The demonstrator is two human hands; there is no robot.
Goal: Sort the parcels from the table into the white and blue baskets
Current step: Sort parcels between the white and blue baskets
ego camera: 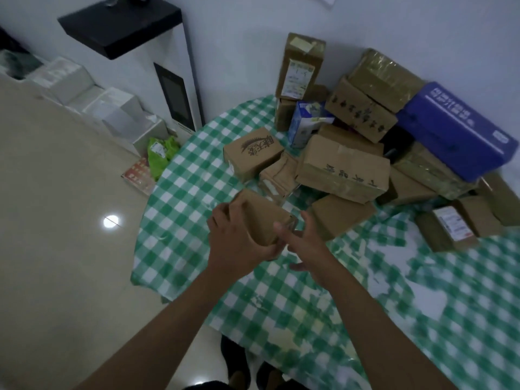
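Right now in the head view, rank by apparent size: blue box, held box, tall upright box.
1. blue box
2. tall upright box
3. held box in left hand, nearer the camera, so its rank against the upright one is unsure.

Single head-worn view, wide-angle with strong barrel distortion at the edges. It looks forward and steeply down from above the near edge of the green-checked table [197,175], close enough that both forearms run in from the bottom. The pile of parcels [363,142] is at the far side of the table against the white wall [253,38]; tan floor [62,220] is left of the table. Frame is tilted and motion-blurred toward lower right. No second view, so no overlap.
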